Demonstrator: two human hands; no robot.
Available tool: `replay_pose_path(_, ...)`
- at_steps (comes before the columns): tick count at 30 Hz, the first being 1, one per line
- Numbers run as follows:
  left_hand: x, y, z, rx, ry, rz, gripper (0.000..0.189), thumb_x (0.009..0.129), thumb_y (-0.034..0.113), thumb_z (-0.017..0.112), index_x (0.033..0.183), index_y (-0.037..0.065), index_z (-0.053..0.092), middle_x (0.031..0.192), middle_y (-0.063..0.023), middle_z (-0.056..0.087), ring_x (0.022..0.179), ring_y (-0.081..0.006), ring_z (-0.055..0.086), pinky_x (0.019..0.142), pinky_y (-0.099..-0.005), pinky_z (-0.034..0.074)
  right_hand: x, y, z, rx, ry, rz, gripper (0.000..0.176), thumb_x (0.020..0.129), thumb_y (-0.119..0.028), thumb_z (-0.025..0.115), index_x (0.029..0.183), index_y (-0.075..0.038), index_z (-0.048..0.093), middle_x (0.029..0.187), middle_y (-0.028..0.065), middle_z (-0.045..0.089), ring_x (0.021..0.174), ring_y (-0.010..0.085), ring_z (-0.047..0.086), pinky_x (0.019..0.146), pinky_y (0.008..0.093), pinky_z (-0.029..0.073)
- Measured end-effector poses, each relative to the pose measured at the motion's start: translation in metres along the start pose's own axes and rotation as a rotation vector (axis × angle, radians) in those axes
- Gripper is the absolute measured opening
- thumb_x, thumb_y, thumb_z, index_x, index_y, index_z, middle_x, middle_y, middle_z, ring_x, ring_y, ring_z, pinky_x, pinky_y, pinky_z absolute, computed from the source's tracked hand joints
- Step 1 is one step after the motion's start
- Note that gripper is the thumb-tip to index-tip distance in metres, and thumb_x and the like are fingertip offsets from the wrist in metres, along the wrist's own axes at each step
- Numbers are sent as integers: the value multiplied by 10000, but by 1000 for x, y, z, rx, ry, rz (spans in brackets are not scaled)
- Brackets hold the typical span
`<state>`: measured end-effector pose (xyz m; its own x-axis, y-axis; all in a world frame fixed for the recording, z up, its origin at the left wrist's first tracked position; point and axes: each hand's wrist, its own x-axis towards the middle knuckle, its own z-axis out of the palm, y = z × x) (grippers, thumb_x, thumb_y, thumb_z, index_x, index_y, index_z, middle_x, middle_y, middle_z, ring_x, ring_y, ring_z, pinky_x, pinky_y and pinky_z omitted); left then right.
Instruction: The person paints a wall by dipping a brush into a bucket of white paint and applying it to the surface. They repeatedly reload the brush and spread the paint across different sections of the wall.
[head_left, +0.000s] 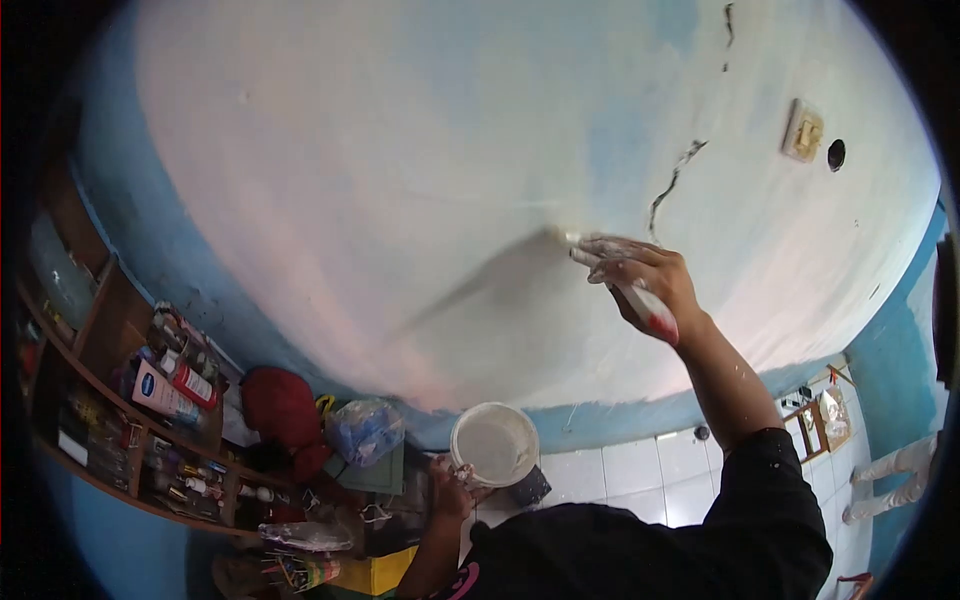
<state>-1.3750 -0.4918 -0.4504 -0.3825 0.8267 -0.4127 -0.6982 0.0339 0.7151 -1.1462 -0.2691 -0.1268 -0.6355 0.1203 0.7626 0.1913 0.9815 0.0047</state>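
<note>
My right hand is closed round a paint-smeared brush, whose handle end is white and red. The bristles touch the wall, which is thinly coated in white over blue and pink. Below, my left hand grips the rim of a white bucket at its lower left side. Pale paint shows inside the bucket. A dark crack runs down the wall just above my right hand.
Wooden shelves with bottles and tubes stand at the left. A red bag and a clear plastic bag lie near the wall's foot. A switch is at upper right. A person's legs show at the right on white tiles.
</note>
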Motion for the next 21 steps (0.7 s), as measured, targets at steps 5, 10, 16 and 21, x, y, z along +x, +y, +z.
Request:
replay_pose_path(5, -6, -29, 60, -79, -101, 53, 586, 750, 142, 583, 1172, 227, 185, 1219, -143, 325, 1083, -365, 460, 724, -595, 495, -24, 21, 5, -275, 225, -146, 71, 723, -156, 614, 791, -139, 627, 1124, 38, 600, 1167, 255, 480, 1018, 478, 317)
replay_pose_path(10, -23, -55, 98, 76, 12, 297, 495, 751, 255, 590, 1141, 178, 294, 1081, -130, 470, 922, -339, 572, 664, -522, 536, -137, 16, 90, 10, -420, -5, 172, 778, -241, 589, 922, -156, 629, 1151, 32, 574, 1156, 226, 473, 1032, 420, 304)
replay_pose_path(16, -71, -103, 83, 68, 256, 257, 482, 819, 288, 541, 1183, 223, 231, 1215, -109, 351, 1061, -340, 480, 718, -539, 509, -114, 40, 69, 216, -364, -18, 249, 657, -168, 646, 887, -135, 557, 850, 99, 576, 823, 281, 586, 732, 396, 471)
replay_pose_path(21, -106, -114, 89, 55, 350, 233, 470, 838, 283, 526, 1191, 251, 216, 1234, -96, 314, 1111, -365, 433, 739, -595, 488, -55, 55, -5, 392, 261, -41, 191, 614, -73, 608, 799, -120, 625, 1105, 111, 580, 1048, 331, 541, 869, 433, 430)
